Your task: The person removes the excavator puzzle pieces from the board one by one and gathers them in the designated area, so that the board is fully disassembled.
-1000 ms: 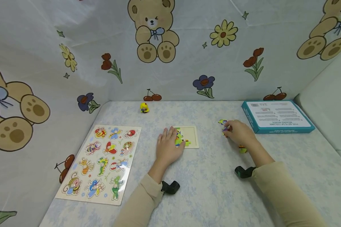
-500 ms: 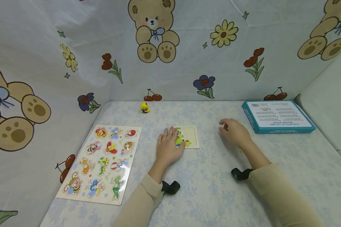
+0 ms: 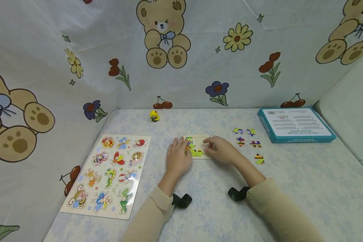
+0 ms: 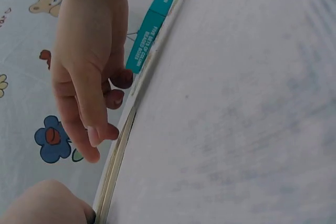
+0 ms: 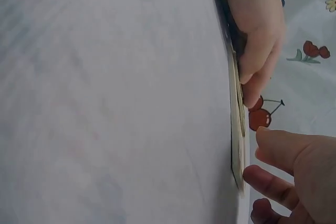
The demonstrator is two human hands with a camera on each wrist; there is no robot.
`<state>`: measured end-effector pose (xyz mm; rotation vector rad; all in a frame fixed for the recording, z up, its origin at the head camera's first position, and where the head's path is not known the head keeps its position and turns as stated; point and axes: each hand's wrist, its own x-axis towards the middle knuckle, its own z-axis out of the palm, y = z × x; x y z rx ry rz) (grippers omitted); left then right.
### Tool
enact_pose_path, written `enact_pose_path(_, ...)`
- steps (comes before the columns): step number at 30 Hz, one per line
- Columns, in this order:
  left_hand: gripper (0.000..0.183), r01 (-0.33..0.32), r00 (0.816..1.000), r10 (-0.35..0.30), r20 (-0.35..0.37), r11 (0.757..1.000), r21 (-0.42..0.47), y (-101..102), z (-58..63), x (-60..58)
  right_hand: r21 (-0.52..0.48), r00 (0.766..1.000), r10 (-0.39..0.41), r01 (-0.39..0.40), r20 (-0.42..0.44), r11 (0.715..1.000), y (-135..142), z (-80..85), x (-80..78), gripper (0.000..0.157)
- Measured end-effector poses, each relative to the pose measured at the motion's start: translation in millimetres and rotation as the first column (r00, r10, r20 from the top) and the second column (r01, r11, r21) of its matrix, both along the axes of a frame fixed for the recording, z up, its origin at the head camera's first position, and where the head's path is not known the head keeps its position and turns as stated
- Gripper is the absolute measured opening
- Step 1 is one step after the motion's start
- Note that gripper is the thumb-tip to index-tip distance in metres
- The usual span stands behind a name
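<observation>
A small wooden jigsaw tray [image 3: 205,157] lies mid-table, with joined green and yellow pieces [image 3: 195,151] in its left part and bare wood at its right. My left hand [image 3: 178,158] rests flat over the tray's left side, its fingers pointing away from me. Over the right edge hovers my right hand [image 3: 224,150], fingers loosely bent; the left wrist view shows no piece between its fingertips [image 4: 94,136]. Several loose jigsaw pieces lie to the right, among them a green and red piece [image 3: 259,159] and a dark patterned piece [image 3: 255,144].
At left lies a large insect peg puzzle board [image 3: 107,174]. A yellow toy figure [image 3: 154,116] stands at the back, and a teal box [image 3: 296,125] lies at back right. A bear-print cloth [image 3: 187,80] rises behind the table.
My right hand has moved left from the loose pieces to the tray's right side, uncovering those pieces. My left hand stays on the tray, with its thumb drawn slightly in.
</observation>
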<state>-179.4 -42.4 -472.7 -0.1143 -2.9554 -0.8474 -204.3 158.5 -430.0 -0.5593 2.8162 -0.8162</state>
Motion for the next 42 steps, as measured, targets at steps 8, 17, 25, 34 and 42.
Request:
enact_pose_path(8,0.048,0.009,1.0,-0.009,-0.03,1.0,-0.005,-0.6,-0.4,1.3,-0.031,0.993,0.106,-0.107,-0.047,0.994,-16.3,-5.1,4.5,0.032)
enact_pose_path(17,0.048,0.007,0.999,-0.007,-0.036,1.0,-0.011,-0.7,-0.2,1.5,-0.056,0.991,0.129,-0.131,-0.038,0.99,-19.4,-7.0,4.5,0.025)
enact_pose_path(25,0.048,0.007,0.999,-0.008,-0.036,1.0,-0.008,-1.1,-0.5,1.1,-0.041,0.988,0.154,-0.154,0.011,0.987,-19.3,-7.6,0.4,0.022)
enact_pose_path(34,0.049,0.009,0.999,-0.009,-0.031,1.0,-0.015,-0.8,-1.1,-0.1,0.02,0.982,0.181,-0.182,0.061,0.983,-19.3,-3.0,-1.9,0.024)
enact_pose_path(42,0.048,0.008,0.998,-0.008,-0.055,1.0,-0.004,-0.1,1.5,1.3,0.012,0.973,0.216,-0.218,0.077,0.976,-17.3,-2.0,-5.6,0.022)
